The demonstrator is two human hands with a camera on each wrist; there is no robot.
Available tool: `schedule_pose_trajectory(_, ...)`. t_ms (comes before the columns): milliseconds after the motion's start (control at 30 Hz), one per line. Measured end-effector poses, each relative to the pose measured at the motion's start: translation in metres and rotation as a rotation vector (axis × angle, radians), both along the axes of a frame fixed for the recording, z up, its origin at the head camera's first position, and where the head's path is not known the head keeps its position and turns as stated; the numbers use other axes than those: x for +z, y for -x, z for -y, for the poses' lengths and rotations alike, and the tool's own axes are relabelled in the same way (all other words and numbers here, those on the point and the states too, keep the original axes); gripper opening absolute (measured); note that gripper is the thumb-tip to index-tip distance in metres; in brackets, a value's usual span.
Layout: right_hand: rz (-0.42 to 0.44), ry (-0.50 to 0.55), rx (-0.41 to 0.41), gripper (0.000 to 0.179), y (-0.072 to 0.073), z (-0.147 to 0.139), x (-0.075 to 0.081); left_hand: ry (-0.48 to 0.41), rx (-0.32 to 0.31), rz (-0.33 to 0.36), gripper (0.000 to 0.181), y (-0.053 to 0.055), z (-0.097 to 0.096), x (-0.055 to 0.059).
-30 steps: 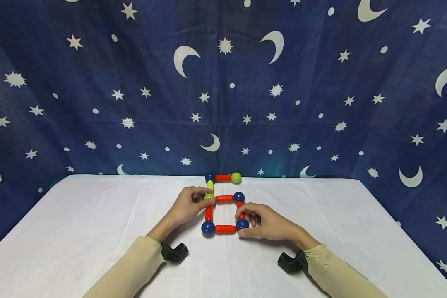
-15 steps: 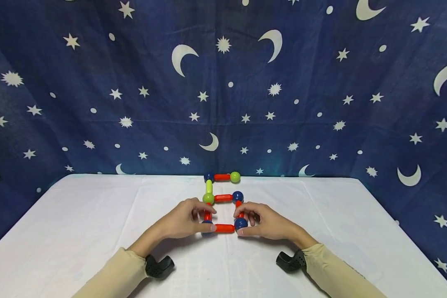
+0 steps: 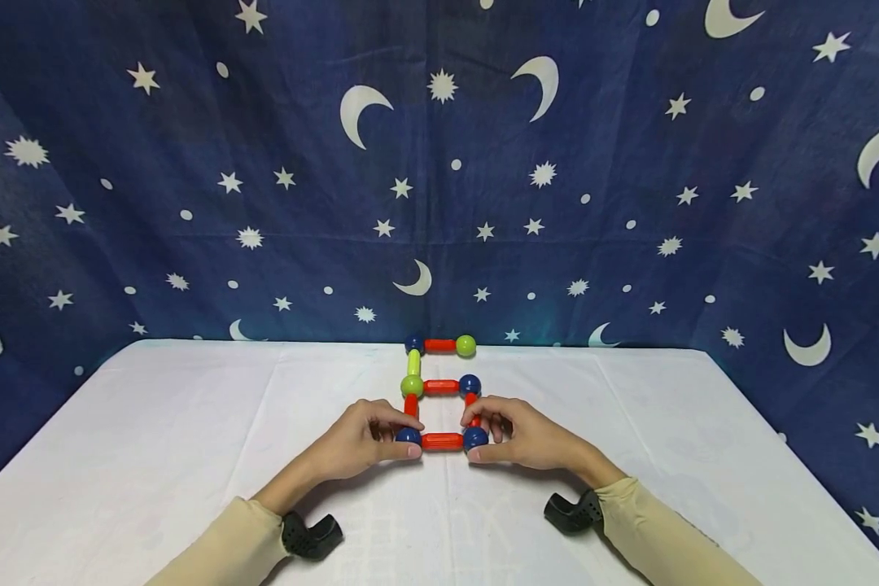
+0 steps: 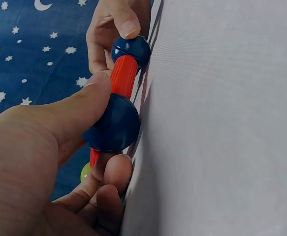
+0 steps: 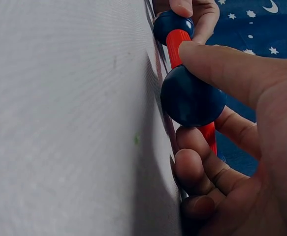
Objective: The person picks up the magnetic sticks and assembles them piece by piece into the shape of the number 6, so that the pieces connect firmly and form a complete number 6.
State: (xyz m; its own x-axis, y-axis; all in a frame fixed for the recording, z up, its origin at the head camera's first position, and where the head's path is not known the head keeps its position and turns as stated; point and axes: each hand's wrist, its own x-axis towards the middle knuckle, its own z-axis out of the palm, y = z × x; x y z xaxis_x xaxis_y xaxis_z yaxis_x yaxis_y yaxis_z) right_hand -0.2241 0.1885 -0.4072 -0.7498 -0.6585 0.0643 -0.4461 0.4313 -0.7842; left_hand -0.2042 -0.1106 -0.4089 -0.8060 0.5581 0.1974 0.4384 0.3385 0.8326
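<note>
Magnetic-looking rods and balls lie joined in a figure like a 6 on the table. My left hand (image 3: 359, 439) pinches the front left blue ball (image 4: 113, 125) between thumb and fingers. At the front right corner, my right hand (image 3: 531, 435) holds another blue ball (image 5: 192, 98) the same way. A red rod (image 3: 443, 442) joins these two balls. Behind them, red side rods lead to a green ball (image 3: 412, 386) and a blue ball (image 3: 470, 384), linked by a red rod (image 3: 441, 387). My fingers partly cover the side rods.
From the left green ball a yellow-green rod (image 3: 413, 364) runs back to a blue ball (image 3: 414, 343). There a red rod (image 3: 440, 345) ends in a green ball (image 3: 465, 346), near the dark blue star-and-moon cloth (image 3: 630, 268). A white cloth covers the table (image 3: 190, 439).
My left hand has left the green ball and come forward to grip the front left blue ball. That ball and the front red rod have shifted slightly back. My right hand has stayed put.
</note>
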Motion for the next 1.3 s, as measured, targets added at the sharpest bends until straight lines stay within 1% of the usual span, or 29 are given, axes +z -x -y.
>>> schedule_pose_trajectory(333,0.009,-0.004,0.002,0.034,-0.0006,0.0009,0.0015,0.013,0.015,0.022,0.029,-0.0008,-0.0003,-0.0016)
schedule_pose_trajectory(600,-0.001,0.0,0.015,0.035,0.0006,0.0002,-0.0012,0.025,0.035,0.039,0.027,-0.0014,-0.0011,-0.0034)
schedule_pose_trajectory(767,-0.015,0.003,0.022,0.035,0.0014,0.0001,-0.0033,0.022,0.032,0.043,0.027,-0.0014,-0.0011,-0.0034)
schedule_pose_trajectory(1300,0.013,-0.009,0.007,0.034,0.0026,-0.0008,-0.0045,0.013,0.024,0.049,0.029,-0.0006,-0.0015,-0.0047)
